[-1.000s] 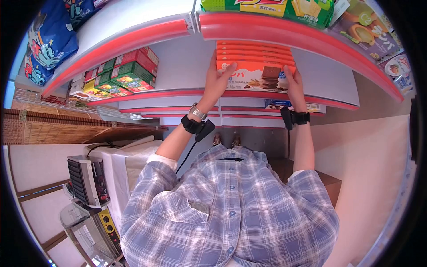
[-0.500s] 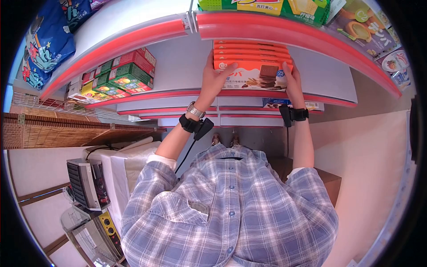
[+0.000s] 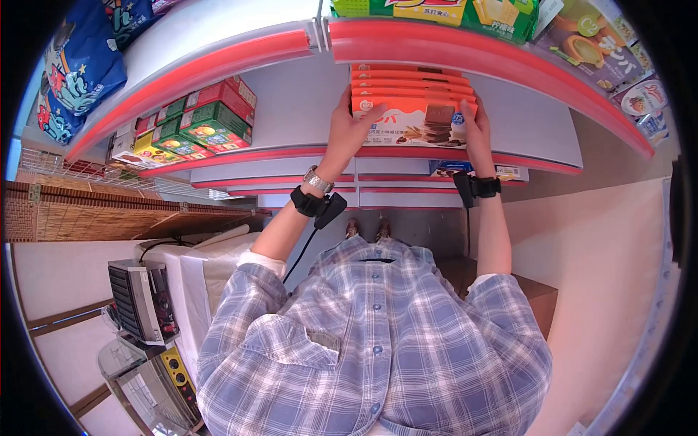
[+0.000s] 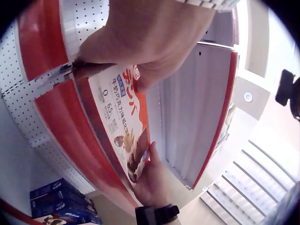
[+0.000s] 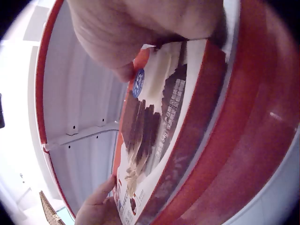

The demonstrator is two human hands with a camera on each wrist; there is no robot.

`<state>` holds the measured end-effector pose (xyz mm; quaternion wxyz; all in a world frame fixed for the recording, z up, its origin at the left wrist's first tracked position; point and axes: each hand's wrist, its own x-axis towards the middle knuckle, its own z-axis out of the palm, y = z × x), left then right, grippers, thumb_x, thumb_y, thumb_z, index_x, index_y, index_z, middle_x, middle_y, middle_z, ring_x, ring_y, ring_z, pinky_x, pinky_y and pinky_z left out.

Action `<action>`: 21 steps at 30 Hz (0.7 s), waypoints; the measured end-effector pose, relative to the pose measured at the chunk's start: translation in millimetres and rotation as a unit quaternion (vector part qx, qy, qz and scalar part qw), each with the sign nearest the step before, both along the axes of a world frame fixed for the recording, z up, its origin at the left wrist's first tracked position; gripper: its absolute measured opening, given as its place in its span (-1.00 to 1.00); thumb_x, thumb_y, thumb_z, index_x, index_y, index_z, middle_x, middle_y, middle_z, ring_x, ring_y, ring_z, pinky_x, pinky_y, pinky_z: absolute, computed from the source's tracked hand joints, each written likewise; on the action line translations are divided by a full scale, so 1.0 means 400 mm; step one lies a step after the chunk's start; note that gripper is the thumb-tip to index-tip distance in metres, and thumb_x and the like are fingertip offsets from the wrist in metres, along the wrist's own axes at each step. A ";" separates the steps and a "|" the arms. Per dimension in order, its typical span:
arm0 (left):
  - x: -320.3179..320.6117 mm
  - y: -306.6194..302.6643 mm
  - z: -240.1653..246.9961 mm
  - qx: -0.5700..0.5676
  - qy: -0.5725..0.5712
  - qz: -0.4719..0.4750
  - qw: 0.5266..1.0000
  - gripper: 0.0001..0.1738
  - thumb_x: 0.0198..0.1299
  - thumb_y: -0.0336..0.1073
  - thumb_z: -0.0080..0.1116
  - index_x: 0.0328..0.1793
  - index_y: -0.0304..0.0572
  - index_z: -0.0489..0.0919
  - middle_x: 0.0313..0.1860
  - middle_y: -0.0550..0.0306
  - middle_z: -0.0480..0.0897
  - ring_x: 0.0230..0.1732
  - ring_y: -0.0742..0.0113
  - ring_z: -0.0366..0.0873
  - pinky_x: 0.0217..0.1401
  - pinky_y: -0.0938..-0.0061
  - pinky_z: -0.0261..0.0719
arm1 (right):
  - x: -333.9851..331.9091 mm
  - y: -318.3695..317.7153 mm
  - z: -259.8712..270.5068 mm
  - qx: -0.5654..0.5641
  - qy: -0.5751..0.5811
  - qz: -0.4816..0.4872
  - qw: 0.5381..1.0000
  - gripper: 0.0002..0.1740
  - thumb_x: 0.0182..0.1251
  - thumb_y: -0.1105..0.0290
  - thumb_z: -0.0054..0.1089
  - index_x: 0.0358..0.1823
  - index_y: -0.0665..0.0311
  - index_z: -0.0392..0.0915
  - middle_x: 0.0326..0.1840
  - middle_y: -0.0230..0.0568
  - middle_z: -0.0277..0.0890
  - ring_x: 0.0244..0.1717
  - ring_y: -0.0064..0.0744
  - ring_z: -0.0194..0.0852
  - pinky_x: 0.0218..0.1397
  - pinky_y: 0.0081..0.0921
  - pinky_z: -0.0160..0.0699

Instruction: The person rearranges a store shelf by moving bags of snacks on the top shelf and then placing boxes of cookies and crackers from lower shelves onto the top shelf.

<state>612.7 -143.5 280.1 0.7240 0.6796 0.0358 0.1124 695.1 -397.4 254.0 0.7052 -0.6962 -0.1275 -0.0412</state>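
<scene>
A row of several orange wafer biscuit boxes [image 3: 414, 120] stands upright on the middle shelf, one behind another, close to the shelf's red front edge. My left hand [image 3: 349, 129] grips the row at its left end, thumb across the front box's face. At the right end my right hand [image 3: 478, 136] holds it likewise, thumb on the front. In the left wrist view the front box [image 4: 124, 112] shows chocolate wafers and lettering, its lower edge right at the red shelf strip. The right wrist view shows the right hand [image 5: 145, 28] over the box's end; its other fingers are hidden.
An upper shelf with a red edge [image 3: 465, 40] overhangs the boxes and bears green biscuit packs [image 3: 502, 18]. Red and green cartons [image 3: 211, 120] stand to the left on the same shelf. Lower down are blue boxes [image 3: 443, 167]. A pale wall [image 3: 582, 254] stands at the right.
</scene>
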 end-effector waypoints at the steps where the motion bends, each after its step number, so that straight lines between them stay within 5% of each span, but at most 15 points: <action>1: -0.001 0.002 0.001 -0.001 0.000 0.000 1.000 -0.22 0.23 -0.21 0.40 0.45 -0.49 0.29 0.14 -0.11 0.66 0.12 0.36 0.63 0.16 0.44 0.60 | 0.000 -0.002 0.000 -0.001 0.000 0.000 1.000 -0.30 0.56 0.08 0.10 0.51 0.42 0.22 0.40 -0.02 0.40 0.42 -0.38 0.31 0.48 -0.47 0.20; 7: -0.015 0.023 -0.010 -0.011 0.016 -0.012 1.000 -0.16 0.22 -0.17 0.41 0.46 -0.55 0.27 0.20 -0.20 0.62 0.20 0.32 0.60 0.24 0.38 0.56 | -0.021 -0.004 0.019 0.010 -0.008 -0.038 0.999 -0.33 0.56 0.15 0.11 0.52 0.42 0.20 0.44 0.00 0.35 0.42 -0.32 0.31 0.48 -0.41 0.23; 9: -0.028 0.026 -0.031 0.140 -0.067 0.075 0.985 -0.19 0.23 -0.19 0.39 0.45 -0.56 0.28 0.31 -0.29 0.54 0.32 0.17 0.52 0.33 0.27 0.48 | -0.044 -0.007 0.018 -0.021 -0.080 -0.069 0.994 -0.33 0.52 0.25 0.18 0.52 0.41 0.21 0.47 0.02 0.32 0.44 -0.24 0.30 0.48 -0.35 0.23; 13: -0.127 -0.006 0.034 0.254 -0.151 0.148 0.944 -0.26 0.18 -0.26 0.41 0.43 -0.45 0.38 0.32 -0.20 0.54 0.38 0.14 0.45 0.39 0.24 0.42 | -0.135 -0.024 0.027 -0.111 -0.186 -0.150 0.965 -0.38 0.44 0.39 0.23 0.46 0.40 0.29 0.42 0.02 0.38 0.42 -0.20 0.35 0.48 -0.32 0.24; 15: -0.175 -0.027 0.060 0.296 -0.294 0.099 0.903 -0.37 0.12 -0.33 0.42 0.31 -0.38 0.50 0.26 -0.17 0.58 0.27 0.09 0.52 0.31 0.26 0.46 | -0.189 -0.035 0.025 -0.086 -0.235 -0.261 0.933 -0.60 0.40 0.47 0.23 0.22 0.42 0.45 0.15 -0.06 0.52 0.19 -0.27 0.48 0.32 -0.37 0.37; 17: -0.212 -0.065 -0.016 0.214 -0.307 -0.077 0.924 -0.47 0.08 -0.36 0.41 0.20 -0.34 0.57 0.19 -0.18 0.60 0.20 0.00 0.54 0.27 0.27 0.47 | -0.236 -0.054 -0.021 -0.098 -0.241 -0.321 0.911 -0.73 0.39 0.50 0.22 0.06 0.41 0.47 -0.02 -0.12 0.51 0.03 -0.31 0.48 0.19 -0.41 0.40; 19: -0.222 -0.123 -0.106 0.166 -0.170 -0.278 0.931 -0.37 0.10 -0.30 0.42 0.32 -0.26 0.50 0.25 -0.20 0.56 0.26 -0.13 0.49 0.29 0.18 0.46 | -0.286 -0.061 -0.066 -0.111 -0.249 -0.379 0.884 -0.86 0.38 0.52 0.22 -0.10 0.39 0.49 -0.18 -0.18 0.50 -0.13 -0.36 0.47 0.06 -0.45 0.44; 21: -0.217 -0.204 -0.213 0.188 -0.136 -0.287 0.929 -0.29 0.09 -0.25 0.44 0.38 -0.24 0.44 0.30 -0.21 0.51 0.32 -0.17 0.45 0.31 0.14 0.45 | -0.333 -0.041 -0.096 -0.129 -0.185 -0.396 0.890 -0.89 0.38 0.52 0.22 -0.23 0.36 0.46 -0.34 -0.25 0.40 -0.32 -0.41 0.36 -0.14 -0.50 0.39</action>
